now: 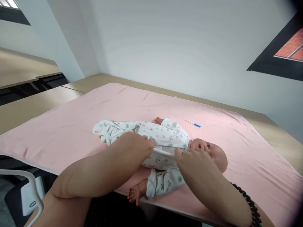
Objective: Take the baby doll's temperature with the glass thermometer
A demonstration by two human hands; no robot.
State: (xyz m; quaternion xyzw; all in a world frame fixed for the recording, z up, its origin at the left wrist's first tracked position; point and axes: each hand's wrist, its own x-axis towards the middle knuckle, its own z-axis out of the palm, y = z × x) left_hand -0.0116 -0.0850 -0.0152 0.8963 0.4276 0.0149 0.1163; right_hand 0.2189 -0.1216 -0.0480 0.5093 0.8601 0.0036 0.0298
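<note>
A baby doll (219,155) lies on its back on a pink blanket, its head to the right and legs to the left. It wears a white baby top (163,132) with a small green and grey print, and matching pants (123,126). My left hand (136,144) is closed on the top's front edge near the belly. Close to the doll's chin, my right hand (195,160) pinches the same edge. Between my hands the edge is stretched and lifted, showing the pale inner side. My fingertips are mostly hidden behind my hands.
The pink blanket (78,126) covers most of a wooden table (281,135) and hangs over its near edge. A blue and white pen-like stick (193,124) lies beyond the doll. A white chair arm (32,179) is at lower left; a wall (175,53) stands behind.
</note>
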